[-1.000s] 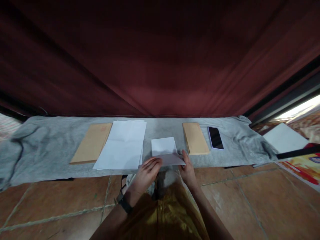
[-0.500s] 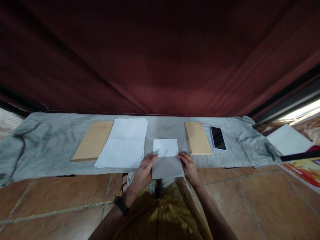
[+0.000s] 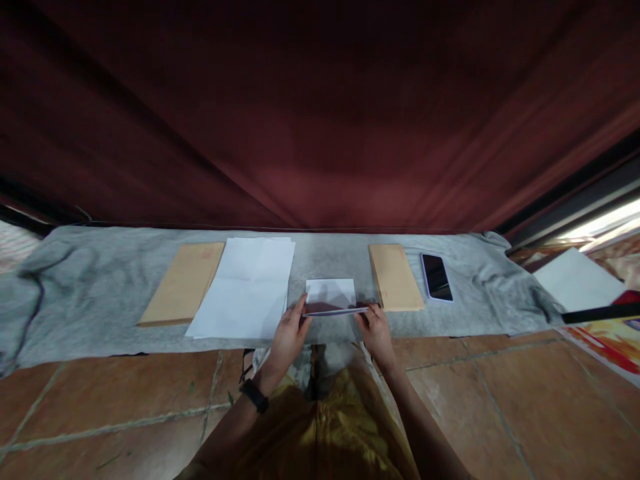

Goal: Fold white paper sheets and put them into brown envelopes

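A folded sheet of white paper is on the grey cloth in front of me, its near flap raised so that its edge faces me. My left hand pinches the left end of that flap, thumb below and fingers above. At the right end, my right hand grips the same flap between thumb and fingers. To the left lies a stack of white paper sheets, a crease across the top one. Beyond it is a stack of large brown envelopes. A smaller stack of brown envelopes lies right of my right hand.
A phone with a pale case lies right of the small envelopes. The grey cloth covers a narrow bench, with a dark red curtain hanging behind it. Tiled floor shows below. A white box-like thing stands at far right.
The near part of the folded paper, which hung over the bench's front edge, has been lifted and swung up. Both hands have moved slightly with it.
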Demonstrator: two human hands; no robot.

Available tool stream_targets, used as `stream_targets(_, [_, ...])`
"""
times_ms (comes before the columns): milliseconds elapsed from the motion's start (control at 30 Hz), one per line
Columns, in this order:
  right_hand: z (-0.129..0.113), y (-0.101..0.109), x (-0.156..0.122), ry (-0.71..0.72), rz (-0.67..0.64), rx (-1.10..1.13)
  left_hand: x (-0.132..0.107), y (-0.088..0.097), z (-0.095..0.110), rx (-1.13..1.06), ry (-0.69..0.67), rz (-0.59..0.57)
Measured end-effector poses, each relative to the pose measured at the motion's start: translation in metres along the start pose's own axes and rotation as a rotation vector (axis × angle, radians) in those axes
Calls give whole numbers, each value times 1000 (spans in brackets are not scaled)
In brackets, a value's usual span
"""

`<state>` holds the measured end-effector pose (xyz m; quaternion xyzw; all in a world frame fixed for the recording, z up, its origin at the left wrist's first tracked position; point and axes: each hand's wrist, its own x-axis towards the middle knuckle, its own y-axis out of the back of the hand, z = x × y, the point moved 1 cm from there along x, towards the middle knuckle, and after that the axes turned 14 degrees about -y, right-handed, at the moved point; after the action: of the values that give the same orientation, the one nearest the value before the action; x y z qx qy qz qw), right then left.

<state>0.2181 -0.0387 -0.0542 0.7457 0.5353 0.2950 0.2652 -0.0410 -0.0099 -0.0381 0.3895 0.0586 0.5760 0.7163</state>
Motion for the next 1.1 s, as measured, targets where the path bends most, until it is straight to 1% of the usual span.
stream_targets(233, [-9, -3, 5, -22, 49, -81, 9, -7, 6, 32, 125, 87])
stream_targets(333, [-13, -4, 7, -36, 75, -118, 13, -9, 8, 59, 134, 110])
stream_targets(533, [-16, -8, 10, -30, 124, -130, 18, -13, 8, 152, 101, 169])
stream_targets(700, [-17, -11, 10, -33, 177, -142, 21, -12, 9, 235, 111, 144])
stream_targets(833, [-18, -13, 9, -43, 183, -152, 24, -10, 15, 297, 127, 103])
stream_targets(933, [-18, -13, 8, -46, 189, -159, 27, -9, 18, 350, 164, 80])
stream_targets(1100, [-18, -14, 6, -31, 199, -180, 28, -8, 21, 390, 191, 51])
